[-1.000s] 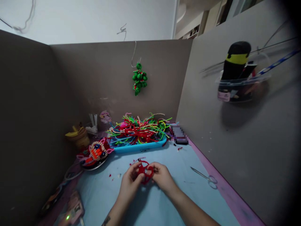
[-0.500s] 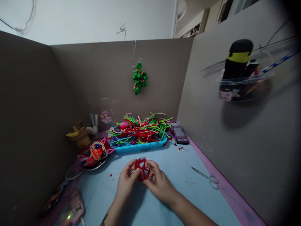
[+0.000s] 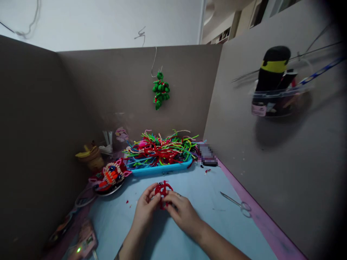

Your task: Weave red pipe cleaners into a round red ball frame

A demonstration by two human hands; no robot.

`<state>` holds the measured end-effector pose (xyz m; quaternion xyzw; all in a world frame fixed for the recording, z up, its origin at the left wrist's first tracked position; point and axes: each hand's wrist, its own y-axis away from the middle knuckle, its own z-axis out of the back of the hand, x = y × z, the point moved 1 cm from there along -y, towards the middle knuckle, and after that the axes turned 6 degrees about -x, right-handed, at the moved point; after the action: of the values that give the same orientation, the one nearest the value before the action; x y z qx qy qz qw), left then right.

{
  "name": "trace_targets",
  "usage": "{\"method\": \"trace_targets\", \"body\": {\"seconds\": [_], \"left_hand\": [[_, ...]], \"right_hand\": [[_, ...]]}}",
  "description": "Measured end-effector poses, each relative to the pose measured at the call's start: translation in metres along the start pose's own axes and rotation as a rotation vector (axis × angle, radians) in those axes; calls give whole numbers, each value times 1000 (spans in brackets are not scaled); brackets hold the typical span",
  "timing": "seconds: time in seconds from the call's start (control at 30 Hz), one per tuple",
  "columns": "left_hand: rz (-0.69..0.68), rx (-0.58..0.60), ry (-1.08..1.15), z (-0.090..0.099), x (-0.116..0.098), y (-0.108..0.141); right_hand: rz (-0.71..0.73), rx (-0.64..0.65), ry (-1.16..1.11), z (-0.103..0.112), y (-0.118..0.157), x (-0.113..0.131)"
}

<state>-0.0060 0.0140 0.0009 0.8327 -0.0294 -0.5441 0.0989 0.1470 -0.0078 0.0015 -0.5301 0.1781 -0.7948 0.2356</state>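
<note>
Between my two hands, above the light blue table cover (image 3: 200,191), is a small openwork piece bent from red pipe cleaner (image 3: 163,188). My left hand (image 3: 148,204) pinches its left side between thumb and fingers. My right hand (image 3: 183,209) is closed at its lower right, thumb and fingertips on the red strands. The fingers hide part of the piece. Beyond my hands stands a blue tray (image 3: 162,169) heaped with loose pipe cleaners (image 3: 165,150) in red, green, yellow and other colours.
Scissors (image 3: 238,205) lie at the right. A plate (image 3: 111,191) of finished fuzzy figures (image 3: 112,173) is at the left, near a brown pot (image 3: 93,159). A blurred-out phone-like object (image 3: 207,155) lies behind. A green ornament (image 3: 161,90) hangs on the grey partition (image 3: 108,79).
My right hand has shifted slightly left and its fingers now reach over the front of the red piece, covering more of it. My left hand keeps its place.
</note>
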Motion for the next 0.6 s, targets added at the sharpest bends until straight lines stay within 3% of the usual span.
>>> {"method": "trace_targets", "body": {"seconds": [0.13, 0.2, 0.47, 0.6], "left_hand": [[-19, -18, -5, 0, 0, 1], [-35, -32, -24, 0, 0, 1], [-138, -91, -84, 1, 1, 0], [-137, -134, -93, 1, -1, 1]], "right_hand": [[36, -214, 108, -2, 5, -3], [69, -256, 125, -2, 5, -2], [334, 31, 4, -5, 3, 17], [346, 221, -178, -3, 1, 29]]}}
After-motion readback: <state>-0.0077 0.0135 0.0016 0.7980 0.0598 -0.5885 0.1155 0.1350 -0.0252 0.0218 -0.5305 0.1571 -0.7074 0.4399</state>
